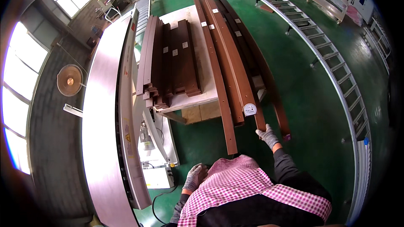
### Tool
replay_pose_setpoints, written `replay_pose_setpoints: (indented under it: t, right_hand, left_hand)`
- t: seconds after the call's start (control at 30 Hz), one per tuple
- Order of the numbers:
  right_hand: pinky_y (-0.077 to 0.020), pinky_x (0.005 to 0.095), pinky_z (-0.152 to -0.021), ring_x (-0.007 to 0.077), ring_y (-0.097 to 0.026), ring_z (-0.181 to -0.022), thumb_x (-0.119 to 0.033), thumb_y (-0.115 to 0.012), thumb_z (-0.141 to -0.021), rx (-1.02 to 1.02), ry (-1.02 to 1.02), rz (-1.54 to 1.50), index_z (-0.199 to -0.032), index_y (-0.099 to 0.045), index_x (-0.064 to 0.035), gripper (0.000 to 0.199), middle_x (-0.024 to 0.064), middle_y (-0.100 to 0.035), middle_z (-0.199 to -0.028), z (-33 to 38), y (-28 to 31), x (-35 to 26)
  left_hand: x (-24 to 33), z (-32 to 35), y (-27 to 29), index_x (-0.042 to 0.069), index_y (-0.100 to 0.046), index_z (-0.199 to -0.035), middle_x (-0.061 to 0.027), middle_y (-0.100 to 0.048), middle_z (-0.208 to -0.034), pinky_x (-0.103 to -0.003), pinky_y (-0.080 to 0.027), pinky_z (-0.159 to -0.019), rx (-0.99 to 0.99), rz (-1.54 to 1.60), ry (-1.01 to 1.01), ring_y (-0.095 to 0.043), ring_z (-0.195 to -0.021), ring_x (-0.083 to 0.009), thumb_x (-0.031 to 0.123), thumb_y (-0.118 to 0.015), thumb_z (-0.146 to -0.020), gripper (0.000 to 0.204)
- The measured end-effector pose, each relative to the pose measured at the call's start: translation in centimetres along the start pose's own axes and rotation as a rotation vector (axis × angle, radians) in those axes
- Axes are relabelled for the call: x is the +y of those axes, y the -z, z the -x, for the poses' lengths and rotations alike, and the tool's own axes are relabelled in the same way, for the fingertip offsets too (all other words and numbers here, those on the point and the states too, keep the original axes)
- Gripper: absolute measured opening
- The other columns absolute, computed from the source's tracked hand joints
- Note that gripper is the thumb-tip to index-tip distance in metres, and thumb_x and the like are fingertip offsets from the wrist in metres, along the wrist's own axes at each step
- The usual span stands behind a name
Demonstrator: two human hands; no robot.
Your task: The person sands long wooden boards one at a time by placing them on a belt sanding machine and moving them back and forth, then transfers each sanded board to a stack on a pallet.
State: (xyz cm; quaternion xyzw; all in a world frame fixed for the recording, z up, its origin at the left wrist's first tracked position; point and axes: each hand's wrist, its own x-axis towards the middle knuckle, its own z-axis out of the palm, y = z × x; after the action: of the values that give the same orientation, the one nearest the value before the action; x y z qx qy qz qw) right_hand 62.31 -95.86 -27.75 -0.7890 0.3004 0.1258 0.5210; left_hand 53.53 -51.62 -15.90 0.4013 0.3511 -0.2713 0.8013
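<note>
Beyond the gloved right hand, long brown wooden strips lie stacked on a surface. Its fingers close around one strip's end; the left hand hangs loosely curled, empty

Long boards lay lengthwise on a pallet, their near ends overhanging its front edge. Short boards were stacked on the pallet's left half. Machine stood left of the pallet. Roller conveyor ran along the right, well apart. Right hand was at one long board's near end; left hand was low, beside the machine.
</note>
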Motion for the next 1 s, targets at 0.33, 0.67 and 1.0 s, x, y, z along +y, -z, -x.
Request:
replay_pose_setpoints:
  t: [0.33, 0.67, 1.0]
  right_hand:
    - [-0.0337, 0.0372, -0.111, 0.0299, -0.042, -0.133, -0.044, -0.047, -0.096, -0.116, 0.174, 0.038, -0.144, -0.040, -0.0074, 0.060, 0.0136, -0.041, -0.148, -1.4, 4.5, -2.2]
    - [-0.0350, 0.0400, -0.111, 0.0331, -0.045, -0.130, -0.020, -0.035, -0.100, -0.236, 0.360, 0.497, -0.145, -0.037, -0.0120, 0.046, 0.0189, -0.036, -0.149, -5.7, 3.7, -9.9]
    - [-0.0439, 0.0341, -0.096, 0.0252, -0.059, -0.109, -0.051, -0.075, -0.077, -0.333, 0.120, -0.559, -0.127, -0.058, -0.0027, 0.072, 0.0122, -0.064, -0.121, -6.5, 4.7, -10.2]
  left_hand:
    - [8.9, -13.6, -8.9, 0.015, -0.033, -0.149, -0.0079, -0.035, -0.152, -0.046, -0.023, -0.114, -0.218, -0.205, -0.196, -0.030, -0.141, -0.0264, 0.049, -0.049, -0.098, 0.064]
    - [17.3, -34.3, -24.4, 0.004, -0.031, -0.148, -0.0059, -0.030, -0.155, -0.037, -0.025, -0.114, -0.306, -0.250, -0.380, -0.031, -0.139, -0.0223, 0.048, -0.043, -0.101, 0.066]
    - [16.3, -35.8, -27.3, 0.009, -0.035, -0.148, -0.0051, -0.046, -0.144, -0.030, -0.033, -0.110, -0.284, -0.384, -0.582, -0.044, -0.129, -0.0176, 0.031, -0.050, -0.101, 0.054]
